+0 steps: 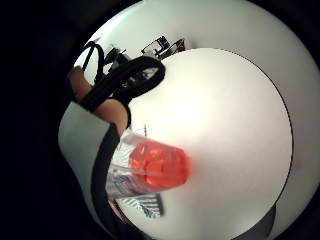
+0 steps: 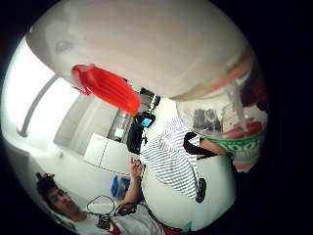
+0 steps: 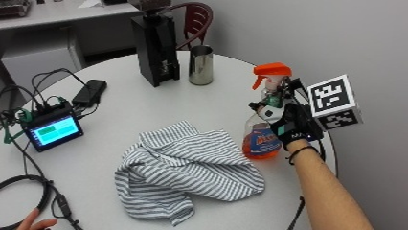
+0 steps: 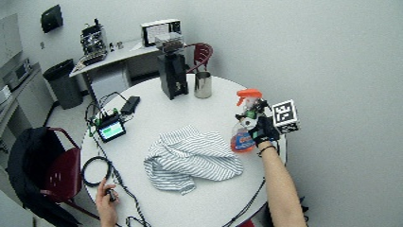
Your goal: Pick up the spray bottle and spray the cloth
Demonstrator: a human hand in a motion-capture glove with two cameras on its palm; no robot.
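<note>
The gloved right hand [image 3: 294, 125] has its fingers curled round the spray bottle [image 3: 265, 125] — so the grabbing part looks done. The bottle stands upright, its base at or just above the white surface [image 3: 127, 110]; I cannot tell which. The striped cloth [image 3: 185, 167] lies crumpled just beside it. No spray shows — squirting the cloth is what's left.

My gloved right hand [image 3: 294, 125] is raised above the bench, forearm stretched forward and bare, fingers curled round the bottle [image 3: 265, 125] at its neck. My bare left hand [image 4: 106, 193] rests at the bench edge.
</note>
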